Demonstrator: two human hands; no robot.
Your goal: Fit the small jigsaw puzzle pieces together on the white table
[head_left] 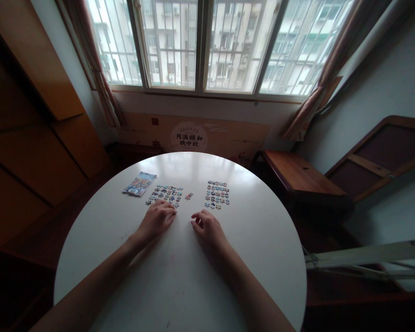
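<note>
On the head camera, my left hand [157, 217] lies palm down, fingers loosely bent, tips touching the left puzzle pieces [166, 193] on the white table [263, 240]. My right hand [208, 227] rests half-curled near the right puzzle pieces [216, 194]. I cannot tell whether either hand pinches a piece.

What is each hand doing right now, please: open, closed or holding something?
Left hand: palm down, touching the left puzzle pieces; grip cannot be told.
Right hand: loosely open on the table, holding nothing visible.
</note>
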